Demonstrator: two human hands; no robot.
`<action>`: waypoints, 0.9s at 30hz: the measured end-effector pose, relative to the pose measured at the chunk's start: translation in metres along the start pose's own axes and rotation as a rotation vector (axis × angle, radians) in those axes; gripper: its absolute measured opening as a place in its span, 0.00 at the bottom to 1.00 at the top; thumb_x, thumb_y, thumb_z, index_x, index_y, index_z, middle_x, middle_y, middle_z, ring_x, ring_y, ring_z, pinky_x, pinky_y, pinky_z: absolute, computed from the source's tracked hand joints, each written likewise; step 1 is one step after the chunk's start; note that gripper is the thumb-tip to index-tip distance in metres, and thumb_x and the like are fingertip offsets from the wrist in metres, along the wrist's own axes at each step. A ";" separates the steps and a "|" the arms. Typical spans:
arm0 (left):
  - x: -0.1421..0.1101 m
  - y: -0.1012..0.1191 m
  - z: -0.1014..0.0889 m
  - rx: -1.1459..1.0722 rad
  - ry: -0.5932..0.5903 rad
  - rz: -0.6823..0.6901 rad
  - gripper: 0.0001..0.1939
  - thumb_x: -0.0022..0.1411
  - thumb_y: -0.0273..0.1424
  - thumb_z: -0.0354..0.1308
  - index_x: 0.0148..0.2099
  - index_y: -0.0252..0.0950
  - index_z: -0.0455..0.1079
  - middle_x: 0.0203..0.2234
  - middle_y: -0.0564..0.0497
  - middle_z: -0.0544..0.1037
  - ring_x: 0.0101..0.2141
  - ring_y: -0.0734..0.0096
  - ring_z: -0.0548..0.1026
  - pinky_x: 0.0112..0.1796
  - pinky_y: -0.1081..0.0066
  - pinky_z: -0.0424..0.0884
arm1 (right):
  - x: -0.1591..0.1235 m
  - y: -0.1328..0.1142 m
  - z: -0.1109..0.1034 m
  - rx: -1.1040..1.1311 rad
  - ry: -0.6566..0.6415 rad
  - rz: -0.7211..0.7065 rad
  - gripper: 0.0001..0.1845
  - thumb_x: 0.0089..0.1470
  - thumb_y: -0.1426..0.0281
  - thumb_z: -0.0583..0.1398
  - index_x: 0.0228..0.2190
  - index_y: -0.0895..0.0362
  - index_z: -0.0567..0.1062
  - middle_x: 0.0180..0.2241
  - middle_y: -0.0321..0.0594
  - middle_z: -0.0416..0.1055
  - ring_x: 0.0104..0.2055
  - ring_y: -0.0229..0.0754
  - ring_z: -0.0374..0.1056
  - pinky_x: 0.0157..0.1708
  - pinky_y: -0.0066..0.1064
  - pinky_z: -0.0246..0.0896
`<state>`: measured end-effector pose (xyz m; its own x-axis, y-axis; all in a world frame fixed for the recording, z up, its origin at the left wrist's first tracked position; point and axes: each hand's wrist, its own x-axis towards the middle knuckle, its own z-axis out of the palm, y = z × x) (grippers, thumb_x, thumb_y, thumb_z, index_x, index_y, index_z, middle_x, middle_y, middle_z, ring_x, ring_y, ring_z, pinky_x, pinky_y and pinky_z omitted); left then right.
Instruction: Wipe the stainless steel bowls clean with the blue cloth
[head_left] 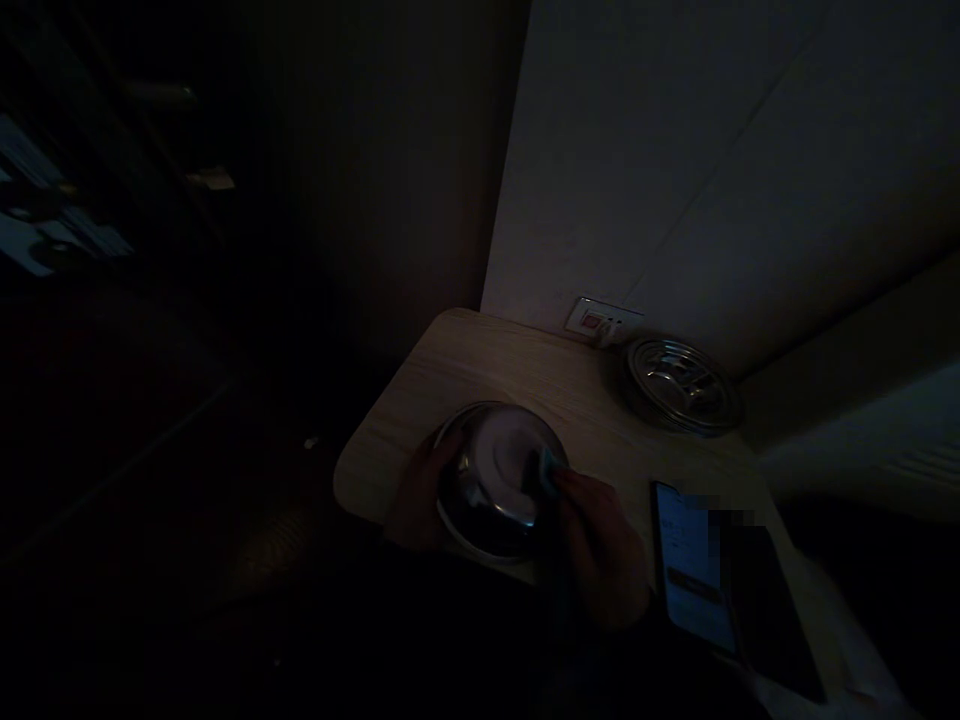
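A shiny steel bowl (501, 475) is low over the wooden table, its rounded outer side and flat base facing up. My left hand (418, 497) is closed around its left rim, with the fingers partly lost in shadow. On the bowl's right side, my right hand (604, 545) pinches a small blue-green cloth (550, 470) and presses it against the metal. The light is very dim, so the cloth's full shape is hard to make out.
The pale wood-grain table (480, 355) has a rounded left corner. Compartmented steel plates (681, 388) sit at the back right, near a wall socket (602, 318). A phone (694, 570) with a lit screen lies right of my right hand, beside a dark flat object (772, 610).
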<state>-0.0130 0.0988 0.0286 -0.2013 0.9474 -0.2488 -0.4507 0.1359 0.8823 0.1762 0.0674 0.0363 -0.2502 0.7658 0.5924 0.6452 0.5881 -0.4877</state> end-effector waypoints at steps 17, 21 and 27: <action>-0.013 -0.003 0.014 0.025 0.116 0.019 0.22 0.55 0.42 0.53 0.45 0.32 0.70 0.43 0.44 0.76 0.43 0.60 0.73 0.44 0.63 0.68 | -0.009 -0.004 0.004 -0.079 -0.003 -0.050 0.17 0.55 0.77 0.54 0.46 0.56 0.71 0.44 0.45 0.72 0.45 0.46 0.64 0.42 0.41 0.64; -0.020 -0.006 0.021 -0.009 0.068 0.109 0.24 0.55 0.37 0.55 0.54 0.38 0.63 0.50 0.47 0.71 0.50 0.62 0.69 0.49 0.65 0.64 | -0.002 -0.007 0.007 -0.121 0.042 -0.034 0.16 0.55 0.77 0.54 0.46 0.58 0.71 0.44 0.46 0.72 0.44 0.45 0.63 0.42 0.39 0.64; -0.007 -0.012 0.019 0.232 0.318 0.168 0.25 0.54 0.40 0.56 0.52 0.36 0.64 0.49 0.45 0.71 0.49 0.62 0.69 0.49 0.64 0.64 | -0.011 -0.005 -0.003 -0.164 -0.077 -0.209 0.17 0.55 0.77 0.53 0.47 0.57 0.71 0.45 0.44 0.72 0.45 0.46 0.63 0.42 0.39 0.64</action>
<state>0.0108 0.0960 0.0275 -0.5295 0.8304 -0.1730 -0.1883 0.0838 0.9785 0.1781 0.0559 0.0342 -0.4409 0.6533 0.6155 0.6805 0.6904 -0.2454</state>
